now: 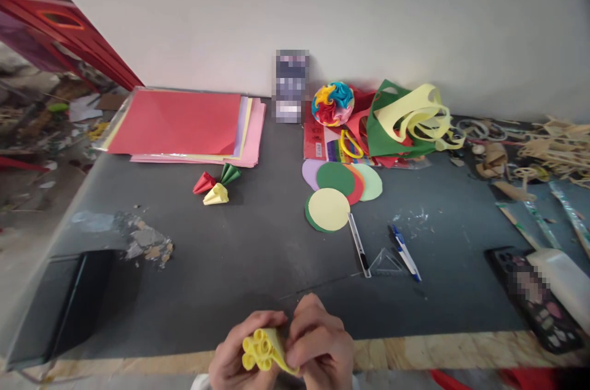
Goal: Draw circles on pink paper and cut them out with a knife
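At the table's front edge, my left hand (234,350) is closed around a yellow paper piece (262,347) with several small rolled tubes at its end. My right hand (322,338) pinches the loose flap on the right side of the same piece. Farther back lie three folded paper cones: a red one (204,182), a green one (230,174) and a pale yellow one (216,194). Round paper discs overlap in the middle, with a cream disc (329,209) on top of a green one.
A utility knife (359,245), a clear set square (388,261) and a pen (405,253) lie right of centre. Coloured paper sheets (179,123) sit back left. Behind the discs are a paper ball (332,104) and paper offcuts (415,117). A phone (530,298) rests at right.
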A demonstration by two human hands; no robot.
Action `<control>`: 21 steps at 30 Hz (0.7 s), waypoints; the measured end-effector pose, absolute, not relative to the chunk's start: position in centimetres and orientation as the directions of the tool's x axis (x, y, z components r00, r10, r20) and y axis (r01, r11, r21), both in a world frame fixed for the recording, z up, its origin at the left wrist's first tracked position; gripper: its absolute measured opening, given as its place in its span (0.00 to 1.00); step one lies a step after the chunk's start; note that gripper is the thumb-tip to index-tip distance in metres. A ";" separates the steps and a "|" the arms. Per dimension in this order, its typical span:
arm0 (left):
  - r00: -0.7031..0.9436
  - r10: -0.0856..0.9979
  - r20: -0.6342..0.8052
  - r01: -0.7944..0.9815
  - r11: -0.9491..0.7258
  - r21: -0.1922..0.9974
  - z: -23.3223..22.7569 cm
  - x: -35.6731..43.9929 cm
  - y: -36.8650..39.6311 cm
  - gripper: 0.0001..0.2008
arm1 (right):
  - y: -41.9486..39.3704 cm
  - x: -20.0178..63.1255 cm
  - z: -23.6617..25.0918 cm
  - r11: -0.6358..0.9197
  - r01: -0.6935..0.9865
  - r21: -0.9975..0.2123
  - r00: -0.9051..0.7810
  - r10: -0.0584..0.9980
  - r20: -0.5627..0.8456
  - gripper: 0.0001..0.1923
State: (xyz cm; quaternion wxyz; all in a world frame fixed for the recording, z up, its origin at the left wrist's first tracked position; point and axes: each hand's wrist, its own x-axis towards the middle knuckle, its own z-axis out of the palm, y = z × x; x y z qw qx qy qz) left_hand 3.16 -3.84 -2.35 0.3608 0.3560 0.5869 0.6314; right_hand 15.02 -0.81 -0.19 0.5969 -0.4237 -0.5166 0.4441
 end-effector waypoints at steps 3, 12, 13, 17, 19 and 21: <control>-0.464 0.885 0.038 -0.020 -0.054 0.998 -2.0 3.4 -3.9 0.18 | -1.0 14.9 -0.6 0.222 -0.133 -0.966 0.101 0.973 0.209 0.06; -0.410 0.902 0.134 0.026 -0.135 0.991 -2.2 2.8 -3.0 0.16 | -0.6 14.8 -0.3 0.320 -0.036 -0.947 0.149 0.938 0.312 0.13; -0.409 0.900 0.148 0.032 -0.148 0.988 -2.3 2.8 -3.1 0.16 | -0.6 14.7 -0.2 0.321 -0.036 -0.946 0.151 0.938 0.312 0.13; -0.416 0.892 0.180 0.067 -0.167 0.984 -2.7 2.7 -3.4 0.17 | -1.1 14.0 -0.3 0.270 -0.083 -0.959 0.181 0.951 0.252 0.04; -0.417 0.891 0.180 0.081 -0.161 0.984 -2.7 2.8 -3.6 0.17 | -1.3 13.9 -0.4 0.273 -0.106 -0.956 0.216 0.945 0.245 0.06; -0.410 0.895 0.176 0.086 -0.155 0.984 -2.8 2.9 -3.7 0.16 | -1.4 14.1 -0.4 0.305 -0.087 -0.948 0.207 0.937 0.283 0.06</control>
